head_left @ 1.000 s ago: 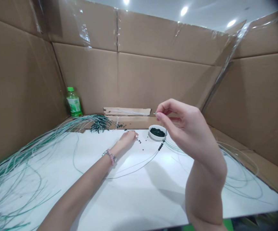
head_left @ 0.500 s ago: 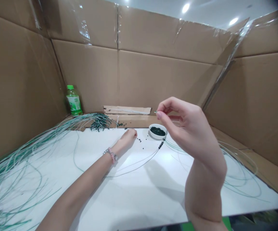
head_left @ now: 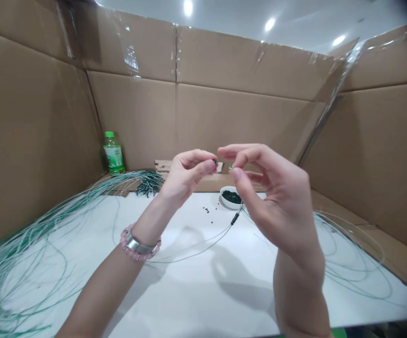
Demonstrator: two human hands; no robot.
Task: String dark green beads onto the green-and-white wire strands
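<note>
My left hand (head_left: 185, 176) is raised above the white table (head_left: 203, 286), thumb and forefinger pinched on a small dark bead (head_left: 215, 161). My right hand (head_left: 263, 188) is lifted beside it, fingers pinched on the tip of a thin green cord (head_left: 203, 241). The bead and the cord tip are a finger's width apart. The cord hangs down from my right hand with a few dark beads (head_left: 235, 218) strung on it, then trails across the table. A small white dish of dark beads (head_left: 230, 197) stands behind my hands.
Loose dark beads (head_left: 207, 210) lie by the dish. Many green cords (head_left: 30, 253) spread over the left of the table, more at the right (head_left: 351, 263). A green bottle (head_left: 113, 153) stands at the back left. Cardboard walls (head_left: 246, 117) close in three sides.
My left hand has lifted off the table by the loose beads and come up to my right hand with a bead pinched in it. My right hand has held its place.
</note>
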